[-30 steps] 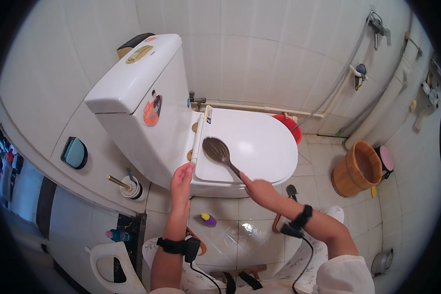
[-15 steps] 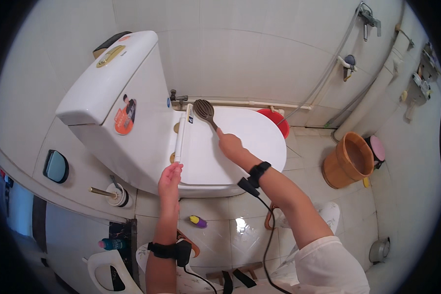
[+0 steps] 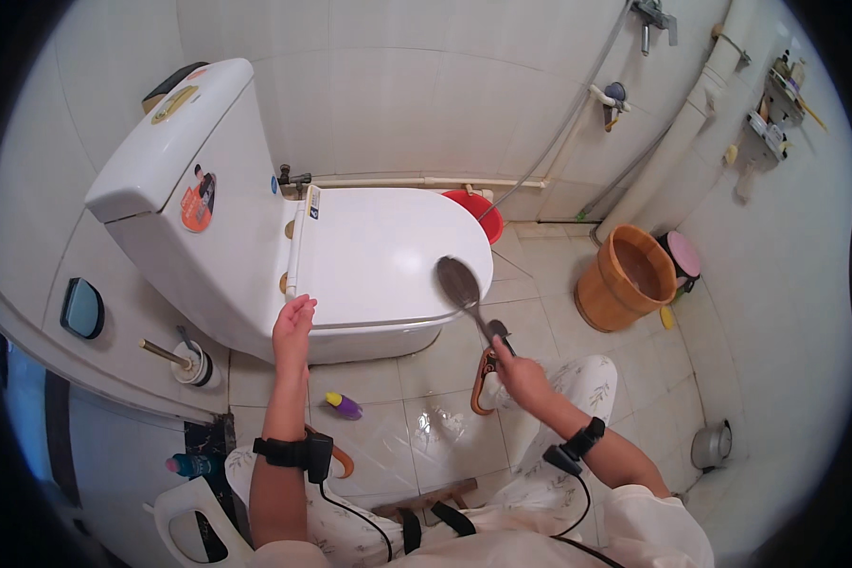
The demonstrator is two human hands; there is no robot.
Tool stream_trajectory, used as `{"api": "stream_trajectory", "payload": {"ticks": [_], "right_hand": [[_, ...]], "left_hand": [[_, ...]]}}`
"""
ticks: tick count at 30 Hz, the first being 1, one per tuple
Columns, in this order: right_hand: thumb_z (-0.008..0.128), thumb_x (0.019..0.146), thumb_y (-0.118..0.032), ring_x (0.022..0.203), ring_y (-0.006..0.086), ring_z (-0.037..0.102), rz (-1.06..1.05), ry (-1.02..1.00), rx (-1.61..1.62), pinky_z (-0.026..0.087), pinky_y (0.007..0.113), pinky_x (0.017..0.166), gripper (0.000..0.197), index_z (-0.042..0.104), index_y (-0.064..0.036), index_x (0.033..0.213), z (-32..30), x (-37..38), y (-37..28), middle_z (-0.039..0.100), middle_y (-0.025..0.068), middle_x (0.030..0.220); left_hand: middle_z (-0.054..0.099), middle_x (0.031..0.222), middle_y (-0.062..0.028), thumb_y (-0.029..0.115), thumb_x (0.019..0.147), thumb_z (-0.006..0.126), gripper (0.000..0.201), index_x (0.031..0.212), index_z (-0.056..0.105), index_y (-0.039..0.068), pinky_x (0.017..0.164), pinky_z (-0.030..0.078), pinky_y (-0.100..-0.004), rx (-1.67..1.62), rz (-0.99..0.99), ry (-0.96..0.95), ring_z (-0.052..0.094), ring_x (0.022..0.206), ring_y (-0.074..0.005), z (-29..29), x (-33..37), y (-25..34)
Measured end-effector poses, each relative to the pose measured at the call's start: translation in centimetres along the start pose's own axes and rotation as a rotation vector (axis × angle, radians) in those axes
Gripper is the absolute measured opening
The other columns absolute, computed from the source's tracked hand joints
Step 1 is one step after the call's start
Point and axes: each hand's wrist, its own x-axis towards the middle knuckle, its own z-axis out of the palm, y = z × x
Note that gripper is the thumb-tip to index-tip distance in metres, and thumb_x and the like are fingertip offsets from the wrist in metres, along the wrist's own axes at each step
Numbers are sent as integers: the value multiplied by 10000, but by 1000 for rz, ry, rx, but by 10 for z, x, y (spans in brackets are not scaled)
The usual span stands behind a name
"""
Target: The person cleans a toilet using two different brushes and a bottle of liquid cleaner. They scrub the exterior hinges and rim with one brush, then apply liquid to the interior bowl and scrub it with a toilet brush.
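My right hand [image 3: 523, 379] is closed around the handle of a dark brown slotted spoon [image 3: 458, 282]. Its oval head is raised over the rounded front end of the white toilet lid [image 3: 379, 251], which is down. At the lid's near hinge corner, my left hand [image 3: 293, 327] has loosely bent fingers and nothing visible in it; whether the fingertips touch the lid I cannot tell. A black strap device sits on each wrist. The toilet's white tank [image 3: 175, 142] stands to the left.
A red bucket [image 3: 488, 220] stands behind the lid's front end. To the right is a wooden bucket [image 3: 596, 284]. A purple and yellow bottle [image 3: 345, 406] lies on the tiles. The toilet brush holder [image 3: 197, 367] stands left; a white plastic chair [image 3: 194, 516] is lower left.
My right hand has drawn the spoon from near the hinge toward me and right, past the lid's front end. My left hand stays by the hinge corner. The whole view has shifted.
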Motion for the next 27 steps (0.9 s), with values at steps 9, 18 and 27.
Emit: {"api": "stream_trajectory", "payload": {"ticks": [9, 18, 27], "right_hand": [[472, 793, -129, 603, 369, 562, 93, 180, -17, 439, 463, 536, 486, 353, -82, 1262, -2, 69, 60, 579, 191, 665], [520, 766, -81, 551, 348, 539, -208, 2, 12, 416, 441, 503, 609, 288, -111, 1328, 31, -21, -50, 543, 168, 610], [484, 782, -120, 601, 377, 558, 94, 175, 7, 430, 484, 541, 502, 349, -69, 1263, 10, 38, 39, 575, 211, 660]], "left_hand": [[583, 1063, -28, 249, 872, 538, 316, 1132, 518, 71, 810, 384, -235, -10, -3, -48, 501, 960, -96, 9, -14, 9], [577, 1067, -37, 262, 873, 535, 335, 1144, 508, 66, 838, 375, -251, -24, 3, 37, 494, 979, -111, -17, -11, 19], [583, 1056, -15, 253, 879, 524, 309, 1132, 515, 76, 802, 375, -248, -9, -3, 50, 497, 970, -88, -16, -21, 15]]}}
